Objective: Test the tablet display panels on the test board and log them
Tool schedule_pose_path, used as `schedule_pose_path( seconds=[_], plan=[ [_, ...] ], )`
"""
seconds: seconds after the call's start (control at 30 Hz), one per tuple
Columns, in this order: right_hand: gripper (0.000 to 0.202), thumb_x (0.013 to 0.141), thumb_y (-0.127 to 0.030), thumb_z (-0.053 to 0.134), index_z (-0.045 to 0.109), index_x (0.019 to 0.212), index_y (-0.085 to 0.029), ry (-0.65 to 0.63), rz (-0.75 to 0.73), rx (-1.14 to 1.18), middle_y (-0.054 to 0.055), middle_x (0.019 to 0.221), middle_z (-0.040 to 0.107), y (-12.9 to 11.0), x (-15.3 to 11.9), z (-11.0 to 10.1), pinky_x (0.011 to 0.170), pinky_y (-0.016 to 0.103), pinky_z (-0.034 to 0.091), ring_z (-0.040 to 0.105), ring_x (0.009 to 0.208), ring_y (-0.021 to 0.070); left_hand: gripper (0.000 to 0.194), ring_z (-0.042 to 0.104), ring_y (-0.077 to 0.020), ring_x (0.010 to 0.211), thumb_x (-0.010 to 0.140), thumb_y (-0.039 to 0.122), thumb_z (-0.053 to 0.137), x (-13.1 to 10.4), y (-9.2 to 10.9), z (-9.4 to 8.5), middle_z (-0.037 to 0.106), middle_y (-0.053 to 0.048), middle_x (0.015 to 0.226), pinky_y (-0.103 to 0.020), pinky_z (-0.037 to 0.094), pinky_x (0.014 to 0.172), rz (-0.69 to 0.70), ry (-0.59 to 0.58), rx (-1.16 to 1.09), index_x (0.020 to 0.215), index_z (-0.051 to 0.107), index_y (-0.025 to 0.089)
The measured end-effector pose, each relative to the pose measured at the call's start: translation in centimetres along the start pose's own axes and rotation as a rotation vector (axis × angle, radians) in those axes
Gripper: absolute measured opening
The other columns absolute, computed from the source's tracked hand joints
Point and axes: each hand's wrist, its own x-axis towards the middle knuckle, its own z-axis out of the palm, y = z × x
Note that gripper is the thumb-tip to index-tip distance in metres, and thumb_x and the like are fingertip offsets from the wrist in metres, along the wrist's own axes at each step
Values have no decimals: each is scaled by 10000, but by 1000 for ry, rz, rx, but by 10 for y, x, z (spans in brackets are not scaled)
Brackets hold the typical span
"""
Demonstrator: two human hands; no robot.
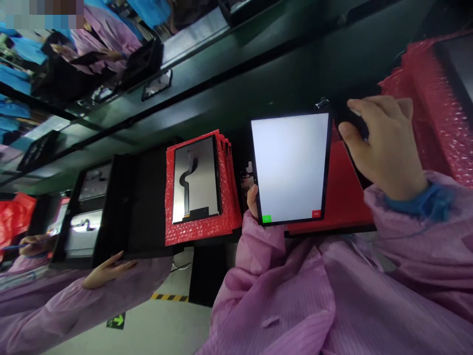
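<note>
My left hand (253, 201) grips the lower left edge of a tablet-sized screen (291, 165), with most of its fingers hidden behind it. The screen is lit white, with a green box at its lower left corner and a red one at its lower right. To the right of the screen is my right hand (384, 138), raised, its thumb and index finger apart near a dark object that I cannot make out. Left of the screen, a silver-backed panel (195, 180) with a black flex cable lies on a stack of red bubble wrap (227, 222).
A red sheet (342, 192) lies behind the screen. More red bubble wrap (424, 113) with a dark panel is at the right. Black trays (148, 202) stand at the left, where another person's hand (107, 271) reaches in. A small metal part (322, 102) sits above the screen.
</note>
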Motion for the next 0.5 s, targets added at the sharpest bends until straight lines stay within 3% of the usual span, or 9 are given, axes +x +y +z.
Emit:
schedule_pose_path(
  seconds=[0.1,0.17,0.3,0.4,0.5],
  plan=[
    [142,974,-249,541,672,1029,-255,-59,37,7,99,1187,719,4,23,1,1146,541,397,628,1221,302,461,746,-297,1018,747,645,652,-4,7,9,815,-55,1010,-403,621,869,-92,-13,-75,938,774,244],
    [116,958,-225,554,635,888,-271,-60,34,16,70,1094,742,3,28,2,1126,520,421,650,1167,284,468,743,-307,1034,776,609,623,-6,11,12,812,-72,1057,-408,620,875,-117,-46,-105,985,787,223],
    [103,946,-210,567,618,867,-252,-7,-12,6,101,1108,729,0,21,1,1116,515,436,641,1163,307,491,734,-306,1094,835,553,559,-6,10,12,799,-85,1147,-401,612,905,-113,-95,-146,1082,785,194],
    [96,942,-211,591,623,857,-242,26,-175,106,82,1097,723,-4,9,-5,1061,516,467,661,1110,296,473,717,-310,1160,862,546,537,-3,6,9,800,-80,1152,-411,603,943,-112,-109,-149,1085,775,203],
    [136,980,-269,573,643,866,-248,-132,-347,265,49,1081,725,-6,-9,-16,972,473,524,677,1036,253,512,676,-315,1252,865,629,509,-1,3,8,796,-57,1174,-415,593,991,-121,-42,-92,1075,761,235]
  ],
)
